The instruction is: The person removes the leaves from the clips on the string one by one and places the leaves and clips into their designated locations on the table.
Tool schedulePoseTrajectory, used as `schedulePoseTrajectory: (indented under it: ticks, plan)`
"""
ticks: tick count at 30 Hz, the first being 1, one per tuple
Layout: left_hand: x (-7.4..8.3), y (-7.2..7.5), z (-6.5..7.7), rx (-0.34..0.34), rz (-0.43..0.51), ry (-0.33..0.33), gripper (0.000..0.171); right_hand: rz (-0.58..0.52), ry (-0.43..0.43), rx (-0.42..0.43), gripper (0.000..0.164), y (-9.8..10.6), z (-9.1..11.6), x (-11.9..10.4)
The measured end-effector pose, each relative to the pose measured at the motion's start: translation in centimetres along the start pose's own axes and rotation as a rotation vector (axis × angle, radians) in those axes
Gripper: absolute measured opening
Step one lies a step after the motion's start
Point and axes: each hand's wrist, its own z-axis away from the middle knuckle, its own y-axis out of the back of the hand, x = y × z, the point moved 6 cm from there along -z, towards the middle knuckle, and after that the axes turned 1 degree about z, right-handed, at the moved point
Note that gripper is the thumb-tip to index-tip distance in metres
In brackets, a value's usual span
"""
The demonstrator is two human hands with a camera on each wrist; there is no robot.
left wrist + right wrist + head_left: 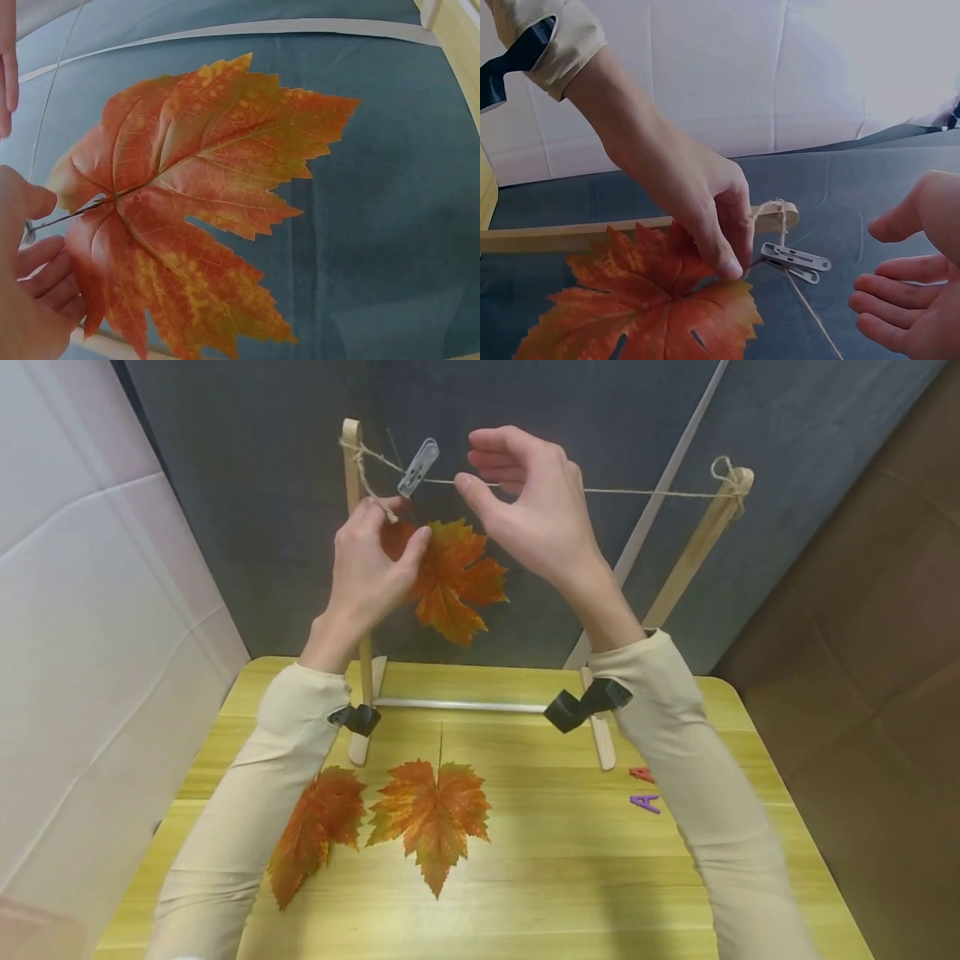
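A grey clothespin (418,468) sits on the twine (637,492) near the left post, gripping the stem (67,217) of an orange maple-like leaf (457,581). The leaf hangs below the line. My left hand (371,552) is around the leaf's top by the stem; thumb and fingers stand apart, with the stem passing between them in the left wrist view. Some of its fingertips are hidden behind the leaf. To the right of the clothespin, my right hand (536,502) is raised beside the twine, fingers loosely bent and holding nothing.
The twine is tied between a left wooden post (352,468) and a right one (697,547), joined low by a white rod (465,704). Two more leaves, one in the middle (431,818) and one at left (318,831), lie on the table beside purple (645,803) and red (641,774) clothespins.
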Motion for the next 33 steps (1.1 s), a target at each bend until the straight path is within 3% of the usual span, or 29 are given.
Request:
schedulePoseTrajectory:
  ticks: [7,14,19,25,33]
  plan:
    - [0.1,-0.3,-0.2,0.053,0.001,-0.011,0.025,0.017,-0.020,-0.020,0.040,-1.7,-1.8,0.2]
    - [0.4,-1.0,-0.6,0.028,-0.015,0.013,0.023,0.021,-0.102,-0.003,0.038,-2.1,-3.7,1.2]
    - [0.4,-1.1,-0.6,0.035,-0.033,0.039,0.022,0.001,-0.141,-0.046,0.041,-2.8,-4.8,1.6]
    - [0.2,-1.3,-0.2,0.016,-0.008,0.068,0.022,0.064,-0.132,-0.120,0.041,-3.8,-5.0,1.6]
    - [0.3,-1.7,-0.2,0.025,0.013,0.050,0.021,0.120,-0.137,-0.087,0.030,-3.3,-5.1,2.0]
